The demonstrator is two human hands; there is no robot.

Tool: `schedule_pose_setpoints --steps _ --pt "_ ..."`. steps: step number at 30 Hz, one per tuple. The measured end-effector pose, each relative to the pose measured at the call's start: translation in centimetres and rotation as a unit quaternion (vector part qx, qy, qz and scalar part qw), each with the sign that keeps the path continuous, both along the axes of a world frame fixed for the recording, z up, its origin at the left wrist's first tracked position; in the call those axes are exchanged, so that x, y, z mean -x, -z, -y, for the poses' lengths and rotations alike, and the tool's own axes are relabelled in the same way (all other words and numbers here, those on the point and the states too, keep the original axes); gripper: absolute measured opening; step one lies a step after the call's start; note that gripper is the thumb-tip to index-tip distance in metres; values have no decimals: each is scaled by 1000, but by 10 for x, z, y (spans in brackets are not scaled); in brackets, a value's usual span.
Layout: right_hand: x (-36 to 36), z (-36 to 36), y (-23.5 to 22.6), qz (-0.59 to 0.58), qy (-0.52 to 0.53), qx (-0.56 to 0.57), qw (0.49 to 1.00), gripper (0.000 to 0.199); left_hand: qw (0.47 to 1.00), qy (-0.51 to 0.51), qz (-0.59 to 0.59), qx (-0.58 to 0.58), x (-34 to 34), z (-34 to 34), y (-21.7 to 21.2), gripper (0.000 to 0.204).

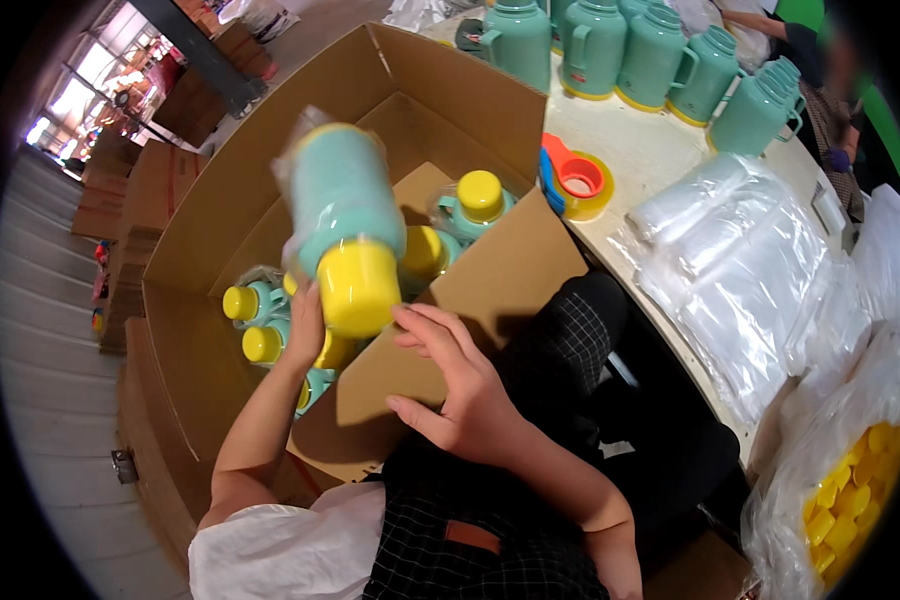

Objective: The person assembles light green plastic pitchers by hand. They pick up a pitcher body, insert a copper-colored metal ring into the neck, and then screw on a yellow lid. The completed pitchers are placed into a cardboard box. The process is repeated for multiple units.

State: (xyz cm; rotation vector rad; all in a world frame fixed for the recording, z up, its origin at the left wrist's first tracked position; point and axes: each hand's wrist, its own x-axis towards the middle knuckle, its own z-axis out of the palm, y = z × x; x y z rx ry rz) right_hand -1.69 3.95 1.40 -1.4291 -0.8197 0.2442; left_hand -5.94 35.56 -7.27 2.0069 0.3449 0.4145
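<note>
A teal vacuum flask with a yellow cap is tilted over the open cardboard box, cap end toward me, with clear plastic film around its body. My left hand grips it from the left; most of those fingers are hidden behind it. My right hand is open beside the cap, thumb apart, its fingertips close to the cap's edge; whether they touch I cannot tell. Inside the box stand several bagged flasks, among them one flask at the right and another at the left.
On the white table several uncapped teal flasks stand at the back. Nearer are a tape roll with a red ring and a stack of clear plastic bags. A bag of yellow caps sits right. A co-worker is beyond the table.
</note>
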Motion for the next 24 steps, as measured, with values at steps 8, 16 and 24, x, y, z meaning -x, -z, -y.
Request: schedule_pose_setpoints --steps 8,16,24 --pt "41 61 92 -262 85 47 960 48 844 -171 -396 319 -38 -109 138 28" --pt "29 143 128 -298 191 109 929 36 909 -174 -151 -346 -30 -84 89 48" --pt "0 165 164 -341 295 111 886 31 906 100 192 -363 -361 140 -142 46"
